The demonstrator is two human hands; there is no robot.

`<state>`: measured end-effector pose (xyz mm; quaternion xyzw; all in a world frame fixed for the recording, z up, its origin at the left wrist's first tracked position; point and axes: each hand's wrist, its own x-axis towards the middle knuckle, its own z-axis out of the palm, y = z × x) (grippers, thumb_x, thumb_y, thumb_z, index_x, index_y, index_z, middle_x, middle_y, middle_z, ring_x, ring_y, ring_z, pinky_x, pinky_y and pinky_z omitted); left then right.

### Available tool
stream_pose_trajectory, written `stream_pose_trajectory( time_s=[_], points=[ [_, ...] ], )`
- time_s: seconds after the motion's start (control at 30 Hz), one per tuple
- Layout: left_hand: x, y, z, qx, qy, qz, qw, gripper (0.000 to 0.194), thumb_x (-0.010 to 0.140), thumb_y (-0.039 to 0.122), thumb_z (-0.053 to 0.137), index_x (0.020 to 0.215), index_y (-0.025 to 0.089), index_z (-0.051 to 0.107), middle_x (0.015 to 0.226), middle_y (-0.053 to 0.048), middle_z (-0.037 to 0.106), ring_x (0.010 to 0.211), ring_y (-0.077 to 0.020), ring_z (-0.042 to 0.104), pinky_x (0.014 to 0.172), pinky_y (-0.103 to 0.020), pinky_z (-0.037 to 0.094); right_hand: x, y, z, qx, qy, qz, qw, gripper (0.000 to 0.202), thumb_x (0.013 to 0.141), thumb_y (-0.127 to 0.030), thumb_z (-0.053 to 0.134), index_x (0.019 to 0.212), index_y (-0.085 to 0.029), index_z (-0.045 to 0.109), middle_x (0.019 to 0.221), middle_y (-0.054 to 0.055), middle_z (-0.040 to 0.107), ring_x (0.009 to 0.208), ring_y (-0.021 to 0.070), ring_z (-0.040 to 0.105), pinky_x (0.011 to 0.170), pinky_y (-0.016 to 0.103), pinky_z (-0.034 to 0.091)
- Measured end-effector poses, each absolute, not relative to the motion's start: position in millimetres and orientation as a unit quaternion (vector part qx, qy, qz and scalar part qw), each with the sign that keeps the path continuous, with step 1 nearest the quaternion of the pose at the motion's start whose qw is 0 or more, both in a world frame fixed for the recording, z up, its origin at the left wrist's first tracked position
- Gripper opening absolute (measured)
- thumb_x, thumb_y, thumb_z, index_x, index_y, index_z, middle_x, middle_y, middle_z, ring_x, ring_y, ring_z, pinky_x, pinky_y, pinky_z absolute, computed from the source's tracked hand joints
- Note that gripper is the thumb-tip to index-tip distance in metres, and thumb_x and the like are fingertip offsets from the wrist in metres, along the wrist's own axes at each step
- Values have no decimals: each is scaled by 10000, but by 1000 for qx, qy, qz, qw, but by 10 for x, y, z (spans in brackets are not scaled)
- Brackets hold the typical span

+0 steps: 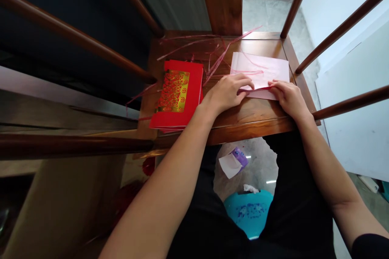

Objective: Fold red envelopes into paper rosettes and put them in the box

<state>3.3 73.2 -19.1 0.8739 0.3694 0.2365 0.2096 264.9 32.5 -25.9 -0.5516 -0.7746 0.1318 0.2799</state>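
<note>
On the wooden bench (243,119), both hands press down on a pale pink sheet of paper (264,71) at its near edge, where a thin red strip (257,88) shows. Left hand (226,93) lies flat, its fingers (244,83) held together, tips on the sheet's fold. Right hand (288,97) rests just beside it, fingers curled together on the same edge. Left of the hands lies a stack of red envelopes with gold patterning (178,95). Loose pink strips (209,54) are scattered behind it, some crossing the sheet.
</note>
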Motion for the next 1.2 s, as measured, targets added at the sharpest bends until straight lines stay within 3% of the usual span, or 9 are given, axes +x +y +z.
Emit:
stream_pose_trajectory(
  time_s=[0.1, 0.17, 0.23, 0.3, 0.37, 0.43, 0.5, 0.8, 1.2],
  points=[
    [65, 701, -165, 871, 369, 244, 213, 410, 993, 136, 577, 1388, 225, 643, 1400, -64, 723, 1311, -245, 676, 1144, -402, 514, 2662, 280, -220, -582, -750, 137, 284, 270, 1073, -364, 531, 1257, -275, 708, 1208, 81, 817, 1164, 338, 746, 1068, 531, 550],
    [81, 683, -147, 867, 385, 246, 201, 414, 1030, 94, 452, 1377, 213, 643, 1359, -73, 731, 1269, -244, 697, 1090, -400, 544, 2671, 250, -198, -571, -747, 154, 304, 312, 1076, -319, 515, 1361, -292, 640, 1298, 74, 793, 1193, 320, 741, 1073, 517, 555],
    [82, 673, -140, 875, 381, 235, 186, 430, 1028, 56, 375, 1241, 205, 718, 1400, -84, 705, 1250, -255, 707, 1064, -417, 560, 2682, 230, -187, -532, -774, 161, 304, 305, 1072, -248, 484, 1304, -291, 677, 1466, 61, 717, 1299, 293, 704, 1116, 499, 548],
    [67, 673, -148, 886, 363, 222, 184, 370, 1027, 94, 441, 1187, 207, 755, 1496, -86, 657, 1272, -270, 699, 1094, -445, 557, 2694, 224, -189, -493, -810, 149, 280, 281, 1054, -210, 495, 1153, -270, 751, 1519, 56, 682, 1363, 286, 673, 1162, 512, 532],
    [46, 681, -162, 893, 342, 215, 199, 298, 1007, 188, 603, 1266, 212, 749, 1541, -93, 635, 1342, -285, 663, 1161, -466, 528, 2705, 233, -201, -471, -834, 131, 256, 216, 1035, -255, 585, 1124, -255, 782, 1438, 73, 737, 1387, 310, 662, 1204, 556, 504],
    [30, 693, -172, 894, 332, 212, 215, 381, 948, 256, 745, 1325, 201, 735, 1488, -103, 678, 1360, -290, 653, 1195, -465, 508, 2716, 249, -214, -465, -843, 119, 245, 235, 1002, -317, 690, 1207, -251, 783, 1352, 79, 783, 1412, 332, 646, 1233, 583, 480],
    [25, 705, -177, 893, 335, 208, 219, 371, 928, 263, 779, 1291, 188, 760, 1389, -99, 739, 1304, -283, 688, 1176, -449, 522, 2728, 267, -224, -459, -848, 119, 239, 281, 981, -338, 738, 1245, -252, 787, 1352, 75, 786, 1429, 340, 635, 1241, 585, 478],
    [26, 738, -232, 888, 345, 222, 210, 168, 969, 296, 743, 1068, 216, 853, 1246, -66, 815, 1131, -266, 773, 1069, -405, 570, 2770, 314, -270, -449, -843, 142, 261, 203, 988, -275, 742, 1158, -321, 843, 1378, 2, 776, 1413, 321, 658, 1285, 590, 445],
    [52, 654, -177, 884, 370, 228, 172, 275, 1012, 237, 583, 1114, 192, 834, 1147, -90, 835, 1048, -261, 779, 998, -404, 578, 2735, 266, -274, -463, -832, 114, 284, 190, 1053, -286, 613, 1052, -285, 803, 1261, 22, 809, 1308, 276, 714, 1183, 527, 526]
  ],
)
